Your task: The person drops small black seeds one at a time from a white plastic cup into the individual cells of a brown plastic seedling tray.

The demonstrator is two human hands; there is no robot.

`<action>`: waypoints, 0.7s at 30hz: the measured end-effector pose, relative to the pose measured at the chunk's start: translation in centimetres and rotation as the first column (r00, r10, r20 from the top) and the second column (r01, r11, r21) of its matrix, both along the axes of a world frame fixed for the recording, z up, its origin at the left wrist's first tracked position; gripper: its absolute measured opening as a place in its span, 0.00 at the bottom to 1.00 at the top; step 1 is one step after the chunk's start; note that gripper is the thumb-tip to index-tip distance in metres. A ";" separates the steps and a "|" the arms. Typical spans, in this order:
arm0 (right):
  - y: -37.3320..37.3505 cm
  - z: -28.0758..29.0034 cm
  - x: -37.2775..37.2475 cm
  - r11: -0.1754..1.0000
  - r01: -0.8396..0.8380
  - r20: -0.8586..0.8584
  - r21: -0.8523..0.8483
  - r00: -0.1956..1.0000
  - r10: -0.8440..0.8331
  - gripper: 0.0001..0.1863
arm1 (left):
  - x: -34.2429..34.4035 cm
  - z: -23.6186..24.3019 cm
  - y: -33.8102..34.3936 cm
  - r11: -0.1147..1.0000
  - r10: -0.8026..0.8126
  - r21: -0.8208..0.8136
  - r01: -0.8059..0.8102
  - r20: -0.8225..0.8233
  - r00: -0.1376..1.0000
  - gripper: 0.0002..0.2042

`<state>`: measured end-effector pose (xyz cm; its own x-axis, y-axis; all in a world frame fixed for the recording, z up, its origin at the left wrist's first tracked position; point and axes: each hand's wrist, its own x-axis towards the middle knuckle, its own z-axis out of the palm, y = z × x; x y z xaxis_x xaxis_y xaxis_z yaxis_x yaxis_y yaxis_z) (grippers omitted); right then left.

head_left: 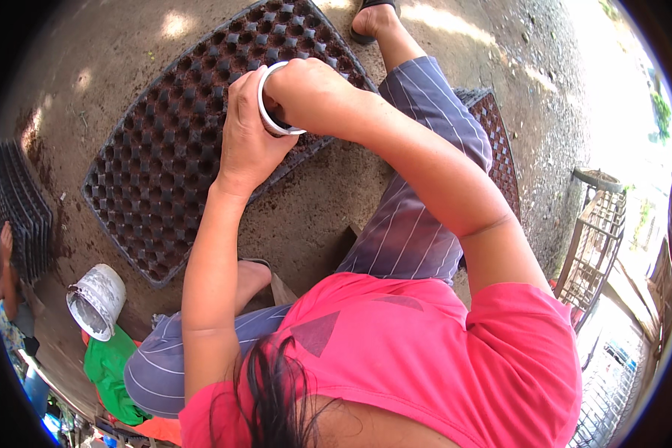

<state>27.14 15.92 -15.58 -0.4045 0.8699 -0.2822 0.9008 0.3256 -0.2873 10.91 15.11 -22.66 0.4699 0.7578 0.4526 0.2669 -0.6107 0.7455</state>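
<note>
My left hand [240,142] is wrapped around a white round cup [262,104], holding it tilted above a black seedling tray [138,168]. Over the cup's mouth, my right hand [313,93] reaches in from the right, its fingers hidden inside. Something dark shows within the cup, too shaded to name. The tray lies on the ground in front of me, its many round cells looking dark, with brown soil on parts of the surface. Both my hands are over the tray's right half.
A stained white bucket [104,291] lies tipped at the left, beside green cloth [112,373]. Stacked black trays [19,213] stand at the far left, near another person's hand [6,240]. Beyond my right leg is a soil-covered tray [496,142]. A slatted rack [593,231] stands at right.
</note>
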 end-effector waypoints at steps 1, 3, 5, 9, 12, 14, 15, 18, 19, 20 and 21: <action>-0.1 0.1 0.3 0.997 0.080 -0.147 0.005 0.986 -0.078 0.06 | -0.2 -0.1 0.0 1.000 0.002 -0.004 -0.002 0.000 1.000 0.50; -0.3 -0.1 1.9 0.987 0.159 -0.287 -0.009 0.945 -0.155 0.06 | -0.5 -0.4 0.1 0.999 0.039 -0.021 -0.039 0.016 0.999 0.49; -0.2 -0.9 5.6 0.919 0.377 -0.313 -0.118 0.864 -0.395 0.09 | -1.3 -0.3 0.5 0.999 0.040 0.012 -0.040 0.008 0.999 0.47; -2.3 -3.6 12.5 0.865 0.459 -0.078 -0.204 0.873 -0.481 0.11 | -1.6 -0.1 1.0 0.997 0.074 0.026 -0.073 -0.022 0.997 0.49; -3.0 -4.4 13.5 0.840 0.479 -0.038 -0.255 0.863 -0.504 0.12 | -1.8 -0.4 1.3 0.995 0.088 0.036 -0.088 -0.016 0.996 0.49; -3.3 -4.7 13.9 0.823 0.497 -0.031 -0.273 0.851 -0.524 0.13 | -1.6 -0.4 1.3 0.996 0.086 0.026 -0.085 -0.020 0.996 0.49; -3.0 -4.5 13.7 0.820 0.505 -0.028 -0.268 0.847 -0.531 0.12 | -1.6 -0.3 1.2 0.996 0.092 0.020 -0.091 -0.026 0.995 0.49; -2.8 -2.5 11.7 0.870 0.483 -0.139 -0.100 0.859 -0.493 0.10 | -1.3 -0.5 1.0 0.998 0.067 0.002 -0.068 0.008 0.998 0.47; -2.5 -1.0 10.1 0.888 0.455 -0.239 0.071 0.872 -0.427 0.09 | -1.2 -0.4 0.8 0.998 0.069 0.003 -0.069 0.005 0.998 0.47; -2.1 -0.4 8.7 0.903 0.427 -0.317 0.042 0.863 -0.393 0.08 | -0.9 -0.4 0.7 0.999 0.038 0.010 -0.038 0.007 0.999 0.47; -1.5 0.1 6.9 0.919 0.393 -0.396 0.015 0.847 -0.356 0.08 | -0.6 -0.3 0.4 1.000 0.009 0.017 -0.009 0.007 1.000 0.47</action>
<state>34.04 14.41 -15.48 -0.1016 0.9911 -0.0865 0.7878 0.0271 -0.6154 10.29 15.53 -22.98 0.4599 0.7541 0.4689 0.2674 -0.6211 0.7367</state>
